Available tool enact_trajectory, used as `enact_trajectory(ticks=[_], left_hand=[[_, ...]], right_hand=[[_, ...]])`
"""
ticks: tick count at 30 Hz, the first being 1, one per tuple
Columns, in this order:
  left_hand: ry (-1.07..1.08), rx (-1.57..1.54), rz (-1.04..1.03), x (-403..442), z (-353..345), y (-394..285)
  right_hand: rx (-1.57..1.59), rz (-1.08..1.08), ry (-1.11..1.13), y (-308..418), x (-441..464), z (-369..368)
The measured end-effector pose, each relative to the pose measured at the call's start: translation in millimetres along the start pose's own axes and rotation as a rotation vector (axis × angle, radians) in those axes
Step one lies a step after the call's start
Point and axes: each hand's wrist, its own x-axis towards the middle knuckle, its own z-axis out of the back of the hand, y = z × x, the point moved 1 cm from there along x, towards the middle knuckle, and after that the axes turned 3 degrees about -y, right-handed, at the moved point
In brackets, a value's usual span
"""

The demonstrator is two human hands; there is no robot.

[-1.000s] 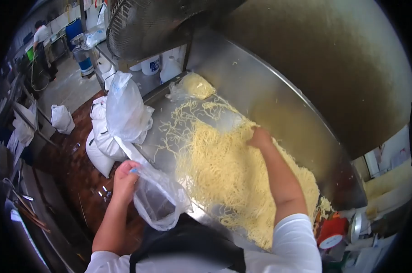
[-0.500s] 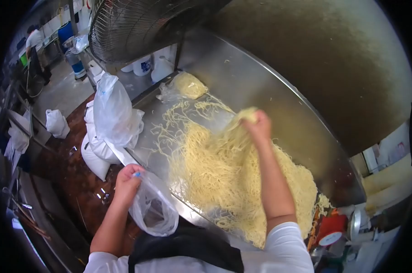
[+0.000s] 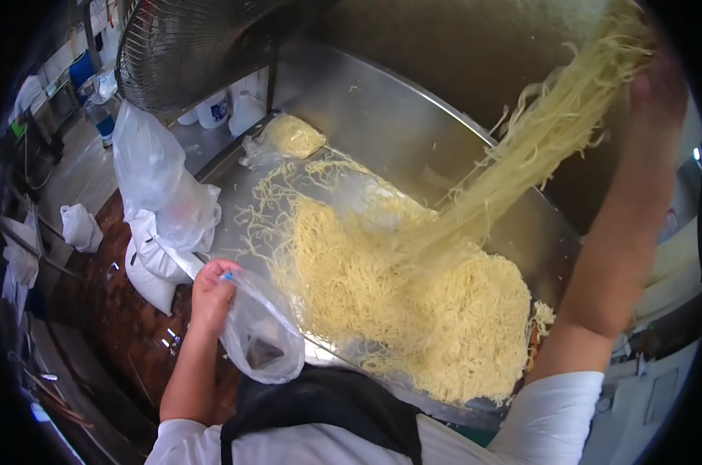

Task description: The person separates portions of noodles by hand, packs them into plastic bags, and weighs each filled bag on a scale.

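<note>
A broad heap of pale yellow noodles (image 3: 389,287) covers the near part of the steel table (image 3: 382,116). My right hand (image 3: 659,81), raised high at the upper right and blurred, is closed on a long bunch of noodles (image 3: 537,139) that stretches down to the heap. Over the table's front edge, my left hand (image 3: 213,291) pinches the rim of a clear plastic bag (image 3: 265,333), whose mouth hangs open. Something small and blue shows at the left fingertips. A plastic bag with noodles inside (image 3: 295,138) lies at the table's far left corner.
A large wire-caged fan (image 3: 188,54) stands over the table's left end. Clear plastic bags (image 3: 153,167) hang by the left edge, above white sacks (image 3: 149,271). Another person (image 3: 31,97) is far back at left.
My right hand has swung up and to the right, drawing the noodle bunch out of the heap into a long strand. My left hand keeps its hold on the plastic bag.
</note>
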Motion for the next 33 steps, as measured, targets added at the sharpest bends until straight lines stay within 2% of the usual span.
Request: enact_trajectory(ticks=[2,4,5,6,7,8,9,10,11,12,13,16,18,21,24,26,29,32,33], left_hand=[[-0.159,0.126,-0.337,5.5,21.7,-1.8],[-0.67,0.603,-1.021,17.4,62.2,-85.7],[-0.722,0.254,-0.859,16.2,77.0,-126.9],[-0.685,0.308,-0.826,24.7,112.7,-153.2],[-0.607,0.311,-0.746,44.1,124.9,-167.5],[-0.532,0.318,-0.664,64.1,136.9,-181.7],[-0.416,0.561,-0.667,106.6,175.9,-159.9],[-0.337,0.591,-0.403,114.7,165.3,-160.2],[-0.251,0.607,-0.136,122.0,148.5,-159.4],[-0.244,0.652,-0.095,136.3,142.7,-154.4],[-0.238,0.698,-0.055,149.7,141.3,-143.3],[-0.289,0.528,-0.376,178.2,148.4,-96.2],[-0.285,0.679,-0.439,176.9,143.9,-78.7],[-0.195,0.855,-0.535,138.9,116.9,-65.9],[-0.062,0.921,-0.073,92.0,95.5,-70.1],[0.178,1.07,-0.155,81.2,116.0,-39.5],[0.611,1.1,-0.018,62.9,134.0,-50.1],[0.485,0.982,0.023,45.4,143.8,-101.1],[0.448,0.76,-0.018,46.4,161.2,-113.8]], right_hand=[[-0.532,0.298,0.242,-5.8,38.9,53.5],[-0.447,0.005,0.124,-20.1,24.2,27.0],[-0.098,-0.43,-0.071,-5.7,-12.2,-6.3],[-0.229,-0.327,-0.027,16.6,-56.9,-45.0],[-0.179,-0.429,0.094,14.7,-88.9,-51.6],[-0.227,-0.374,0.24,-9.4,-114.3,-44.0],[-0.173,-0.526,0.3,-12.2,-146.7,-60.5],[-0.146,-0.66,0.428,-24.1,-180.5,-64.2],[-0.277,-0.698,0.546,-35.9,-208.6,-68.7],[-0.406,-0.601,0.624,-37.4,-233.0,-79.5],[-0.385,-0.553,0.697,-45.2,-257.3,-82.1],[-0.413,-0.693,0.72,-51.7,-300.7,-89.9],[-0.389,-0.718,0.744,-54.8,-316.2,-90.9],[-0.168,-1.078,0.662,-100.4,-367.3,-67.4],[-0.021,-1.456,0.463,-88.8,-371.7,-83.0],[0.062,-1.692,0.27,-89.2,-376.3,-94.2],[0.178,-1.664,0.261,-104.8,-386.1,-98.1],[0.288,-1.592,0.253,-104.3,-384.0,-107.5],[0.154,-1.422,0.357,-108.2,-389.0,-106.6]])
